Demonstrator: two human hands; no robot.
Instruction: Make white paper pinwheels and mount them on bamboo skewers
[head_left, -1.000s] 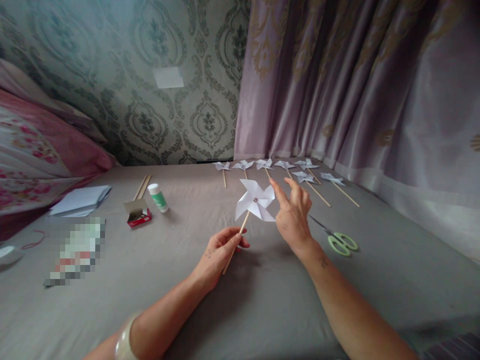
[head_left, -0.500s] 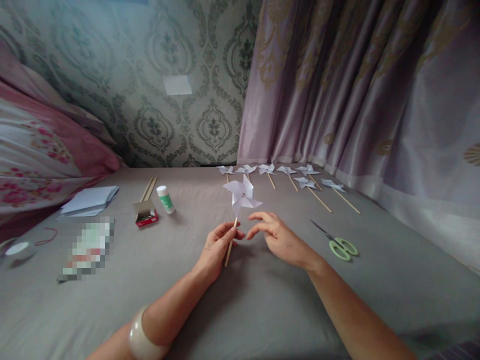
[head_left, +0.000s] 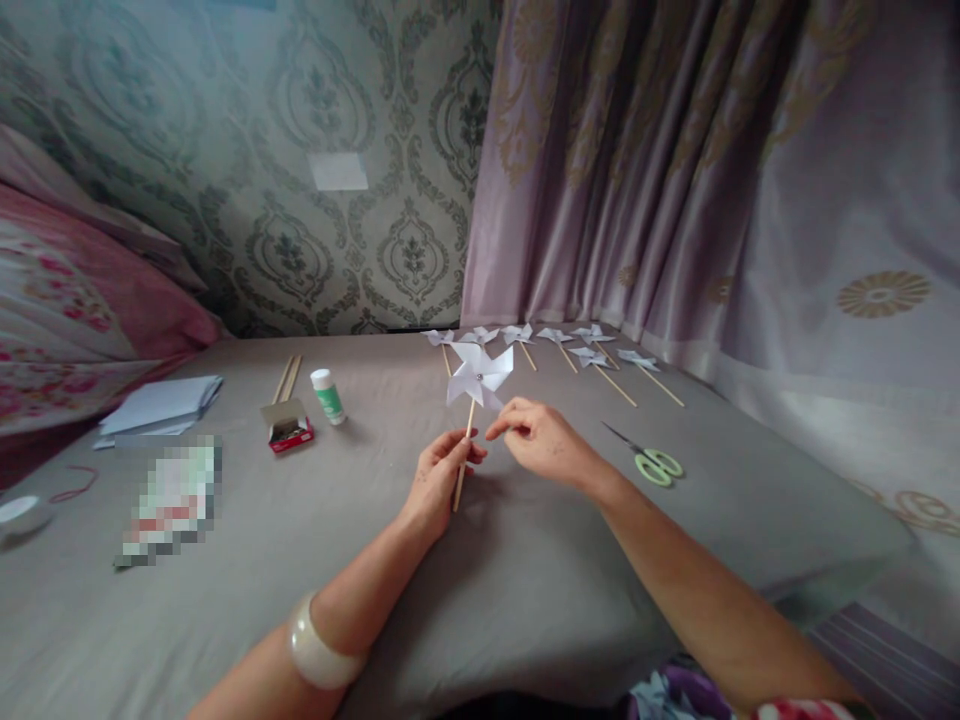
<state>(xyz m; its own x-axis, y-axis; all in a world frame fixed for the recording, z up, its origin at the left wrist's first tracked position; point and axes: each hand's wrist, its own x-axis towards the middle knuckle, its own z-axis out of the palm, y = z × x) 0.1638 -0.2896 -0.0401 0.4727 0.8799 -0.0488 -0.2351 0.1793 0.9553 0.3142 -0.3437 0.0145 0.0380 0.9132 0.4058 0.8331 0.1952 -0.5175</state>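
My left hand (head_left: 439, 478) pinches the wooden stick of a white paper pinwheel (head_left: 478, 374) and holds it upright over the grey bed sheet (head_left: 525, 560). Just right of the stick is my right hand (head_left: 541, 440), fingers curled together, its fingertips close to the stick below the paper wheel; whether they touch it is unclear. Several more finished white pinwheels (head_left: 570, 345) lie in a row at the far edge near the curtain.
Green-handled scissors (head_left: 651, 462) lie to the right. At left are a glue stick (head_left: 327, 395), a small red open box (head_left: 285, 427), spare wooden sticks (head_left: 286, 377), a stack of white paper (head_left: 159, 405) and a pink floral pillow (head_left: 67, 310). The bed edge drops off at right.
My right hand came down from the pinwheel's blades to beside the stick and curled its fingers. The left hand tilted the pinwheel upright and a little farther away.
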